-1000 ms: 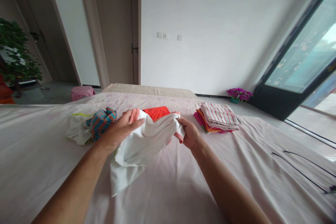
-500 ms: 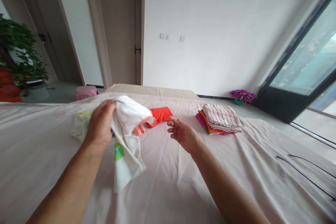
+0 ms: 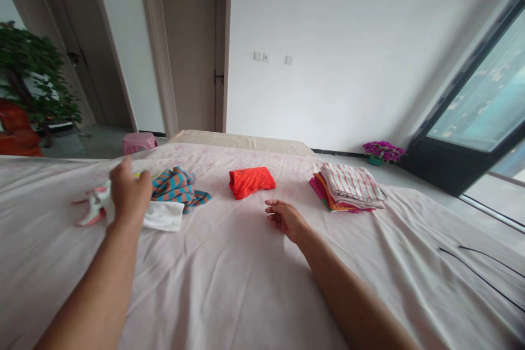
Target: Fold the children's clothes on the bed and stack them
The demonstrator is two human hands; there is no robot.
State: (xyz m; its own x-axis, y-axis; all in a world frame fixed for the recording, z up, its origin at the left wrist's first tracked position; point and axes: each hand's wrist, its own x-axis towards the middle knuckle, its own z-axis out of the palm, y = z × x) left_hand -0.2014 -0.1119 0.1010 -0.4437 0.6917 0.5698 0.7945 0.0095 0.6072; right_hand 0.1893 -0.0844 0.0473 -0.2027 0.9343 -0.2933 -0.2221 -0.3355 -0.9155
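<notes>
My left hand [image 3: 130, 191] is over a white garment with pinkish trim [image 3: 164, 215] on the left of the bed. Its thumb and forefinger stand apart; the other fingers are hidden. Just beyond it lies a crumpled blue-and-brown checked cloth [image 3: 174, 186], with a bit of yellow-edged cloth behind. My right hand [image 3: 285, 220] hovers over the sheet, empty, its fingers loosely bent and apart. A folded red cloth [image 3: 251, 180] lies ahead of that hand, not touching it. To the right sits a stack of folded clothes [image 3: 350, 186], a red-striped white one on top.
A pale pink sheet [image 3: 229, 284] covers the bed. Dark cords [image 3: 479, 276] lie at the right. Beyond the bed are a pink stool [image 3: 138, 142], a potted purple flower plant [image 3: 383, 151] and a large green plant [image 3: 35, 76].
My left hand has carried the white garment left and down onto the bed, uncovering the checked cloth and more of the red cloth. My right hand has dropped slightly.
</notes>
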